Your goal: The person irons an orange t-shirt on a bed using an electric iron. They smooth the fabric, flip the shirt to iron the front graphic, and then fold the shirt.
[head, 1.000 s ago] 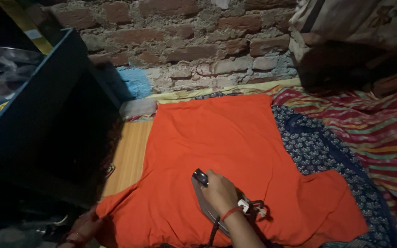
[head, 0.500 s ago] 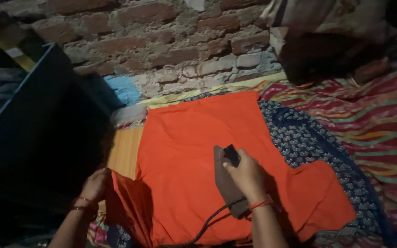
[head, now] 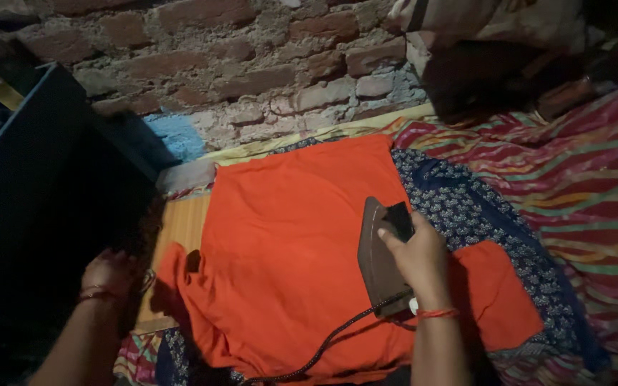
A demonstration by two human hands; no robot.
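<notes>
Right hand (head: 418, 259) clasped round the handle of a dark iron (head: 379, 259) flat on the orange garment (head: 287, 243) near its right edge; left hand (head: 109, 273) at the garment's left edge, fingers too dim to tell.

We see a rough brick wall (head: 252, 64) running across the top from ten to one o'clock, its mortar pale and crumbling, with a patch of blue paint (head: 177, 134) low down at about eleven. At nine o'clock a big dark box-like cabinet (head: 44, 186) fills the left side, nearly lost in shadow. Over at three o'clock we have a striped bedcover (head: 595, 200) in reds, greens and yellows, and a dark blue printed cloth (head: 481, 214) lying on it. A woven yellow mat (head: 184, 229) shows at eight o'clock. At one o'clock sits a pale bundle of fabric (head: 495, 21). Light is dim throughout.
</notes>
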